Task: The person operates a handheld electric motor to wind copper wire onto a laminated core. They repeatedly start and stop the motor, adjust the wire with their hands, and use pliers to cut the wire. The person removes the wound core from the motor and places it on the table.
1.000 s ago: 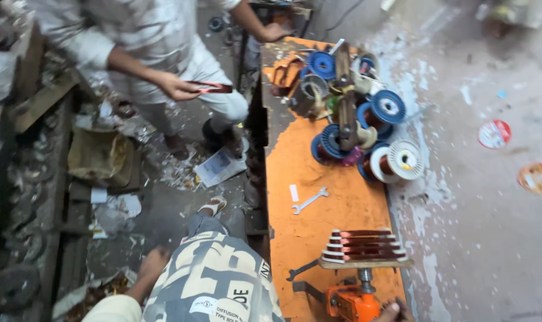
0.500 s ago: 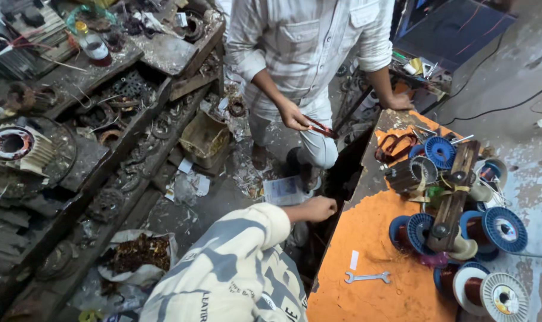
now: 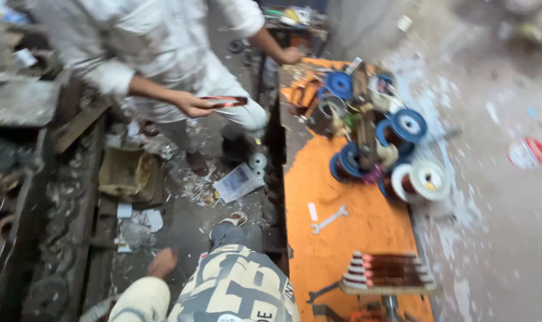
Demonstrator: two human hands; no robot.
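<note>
The frame is blurred, so fine detail is hard to read. The wearer's left hand [image 3: 162, 262] hangs low over the littered floor [image 3: 187, 220], well left of the orange desk [image 3: 342, 244]; its fingers are smeared by motion and I cannot tell whether they are apart or together, though nothing shows in them. The right hand is out of view. A wrench [image 3: 329, 219] lies on the desk's middle, near its left edge. At the desk's far end, blue wire spools [image 3: 372, 143] crowd together. A coil winder [image 3: 387, 275] at the near end is partly cut off. A co-worker's hand [image 3: 193, 105] grips a thin dark red object [image 3: 224, 101].
</note>
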